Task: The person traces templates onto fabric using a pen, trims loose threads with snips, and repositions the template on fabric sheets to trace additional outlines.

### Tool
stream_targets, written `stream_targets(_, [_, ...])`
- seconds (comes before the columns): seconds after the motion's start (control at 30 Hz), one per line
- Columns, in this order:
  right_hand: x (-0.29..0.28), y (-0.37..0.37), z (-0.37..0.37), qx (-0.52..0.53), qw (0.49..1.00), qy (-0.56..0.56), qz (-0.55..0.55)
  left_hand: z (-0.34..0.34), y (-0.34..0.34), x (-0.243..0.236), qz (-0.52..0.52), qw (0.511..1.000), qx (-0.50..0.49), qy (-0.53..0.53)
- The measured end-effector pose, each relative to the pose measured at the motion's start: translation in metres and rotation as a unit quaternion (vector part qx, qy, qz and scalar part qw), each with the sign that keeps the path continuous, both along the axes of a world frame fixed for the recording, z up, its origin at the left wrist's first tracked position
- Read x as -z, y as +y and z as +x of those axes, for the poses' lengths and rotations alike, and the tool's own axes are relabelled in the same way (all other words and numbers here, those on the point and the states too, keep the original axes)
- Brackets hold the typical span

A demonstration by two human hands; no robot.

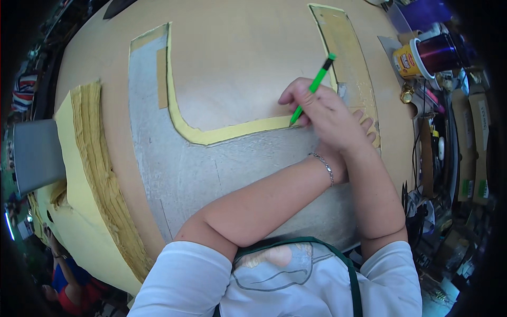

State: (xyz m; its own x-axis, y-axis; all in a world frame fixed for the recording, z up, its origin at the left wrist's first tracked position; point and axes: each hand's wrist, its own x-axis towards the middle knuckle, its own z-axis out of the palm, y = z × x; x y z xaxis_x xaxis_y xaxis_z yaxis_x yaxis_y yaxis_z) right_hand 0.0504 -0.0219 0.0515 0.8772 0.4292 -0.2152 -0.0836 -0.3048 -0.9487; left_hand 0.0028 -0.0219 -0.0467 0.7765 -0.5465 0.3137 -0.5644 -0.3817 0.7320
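My right hand (325,113) is closed round a green pencil (317,82) with a black band near its top. Its point meets the yellow material (240,131) that shows as a strip along the inner edge of a worn grey U-shaped template (211,174). Crossed beneath the right wrist, my left forearm wears a chain bracelet (325,165). My left hand (367,126) lies on the template's right part, its visible fingers spread flat; the rest of it is hidden under the right hand. Tan tape patches cover both arms of the template.
A thick stack of yellow sheets (113,195) lies at the left, beside a grey block (39,156). On the right stand a yellow tub (406,61), a dark purple cup (438,53), pens and cables. Another person (74,280) is at the lower left.
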Motion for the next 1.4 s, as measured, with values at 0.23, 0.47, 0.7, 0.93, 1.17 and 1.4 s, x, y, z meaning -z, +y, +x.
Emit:
stream_targets(0.23, [0.016,0.021,-0.007,-0.116,0.993,-0.004,-0.005,0.002,0.013,-0.032,0.158,0.984,0.056,-0.052])
stream_targets(0.47, [0.010,0.002,-0.003,-0.168,0.965,-0.169,-0.113,0.002,0.012,-0.029,0.134,0.989,0.063,-0.021])
stream_targets(0.7, [-0.007,-0.088,0.032,-0.092,0.961,-0.112,-0.235,0.000,0.013,-0.046,0.147,0.989,0.013,-0.028])
stream_targets(0.93, [-0.008,-0.082,0.101,-0.112,0.926,-0.202,-0.299,0.000,0.014,-0.046,0.139,0.989,0.000,-0.052])
stream_targets(1.17, [-0.011,-0.052,0.183,-0.096,0.921,-0.160,-0.341,-0.001,0.015,-0.043,0.119,0.992,-0.007,-0.038])
stream_targets(1.4, [0.004,-0.035,0.193,0.151,0.943,-0.273,-0.115,-0.001,0.014,-0.043,0.110,0.994,-0.006,-0.016])
